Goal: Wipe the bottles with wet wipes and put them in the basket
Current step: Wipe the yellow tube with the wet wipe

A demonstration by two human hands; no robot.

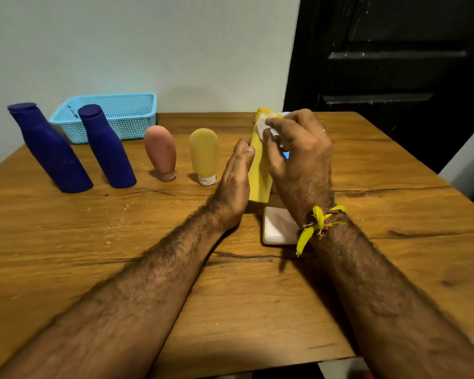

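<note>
Nearest the camera, both forearms reached over the bench (93, 242) to a tall yellow bottle (260, 176), held roughly upright, its long axis leaning slightly right. Left hand (237, 181) clasped the bottle's left side, thumb on its face; right hand (298, 151) pinched a wet wipe (263, 126) against its upper part. Just below the bottle lay a white wipes pack (278, 227). Well left of the bottle stood the blue basket (115, 116), apparently empty, so the left hand was nearer for the transfer.
</note>
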